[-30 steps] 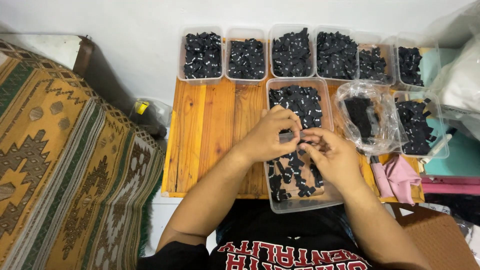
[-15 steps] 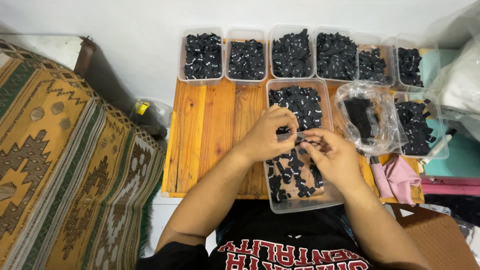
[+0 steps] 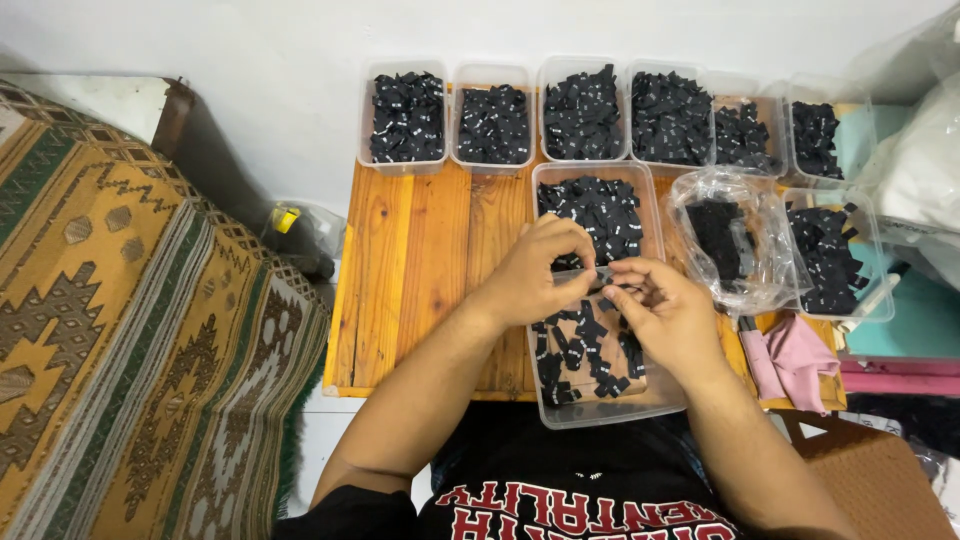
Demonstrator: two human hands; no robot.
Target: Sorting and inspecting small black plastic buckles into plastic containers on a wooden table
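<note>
Both hands meet over a long clear plastic tub point(image 3: 603, 412) that lies on a small wooden table point(image 3: 420, 270) and holds many small black fabric labels point(image 3: 600, 205). My left hand point(image 3: 535, 270) and my right hand point(image 3: 665, 315) pinch the same small black label point(image 3: 601, 273) between their fingertips, just above the tub's middle. More black labels lie loose in the near half of the tub, partly hidden under my hands.
Several clear tubs of black labels point(image 3: 408, 115) line the table's far edge against a white wall. A clear plastic bag with black pieces point(image 3: 725, 240) and another tub point(image 3: 830, 255) sit right. Pink cloth point(image 3: 795, 355) lies at the right edge. A patterned rug point(image 3: 120, 330) covers the left.
My hands stay over the tub, with only small finger movements on the label between them.
</note>
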